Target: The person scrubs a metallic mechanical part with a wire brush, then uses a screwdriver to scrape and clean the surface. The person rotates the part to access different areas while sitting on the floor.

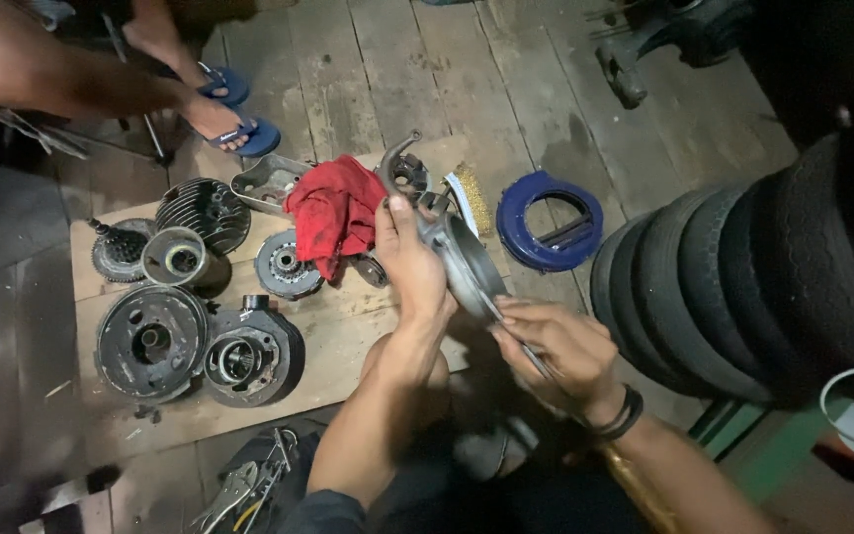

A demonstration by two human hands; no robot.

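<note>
Biggest thing first: that stack of tyres (743,287) looms just off your right arm, dark and close. Below you, the wooden board (348,346) lies on the plank floor (506,89) and carries the engine parts: two round housings (200,346) at the near left, a finned cylinder (205,211) behind them, a red rag (333,213) heaped in the middle. A blue ring-shaped cover (550,220) sits on the floor to the right, and another person's feet in blue sandals (234,114) stand at the far left.

Now your hands. Your left hand (412,272) has its grip wrapped tight round the grey metal cover (467,262), held up above the board's near right edge, thumb pressed on top. Your right hand (560,351) pinches a thin metal tool (516,331), its tip against the cover's lower rim.

Watch it here: the tip looks set at a shallow angle, so a hard push could skid it off the rim toward your left wrist. The cover looks oily too; loosen that hold and it may drop onto the parts below.
</note>
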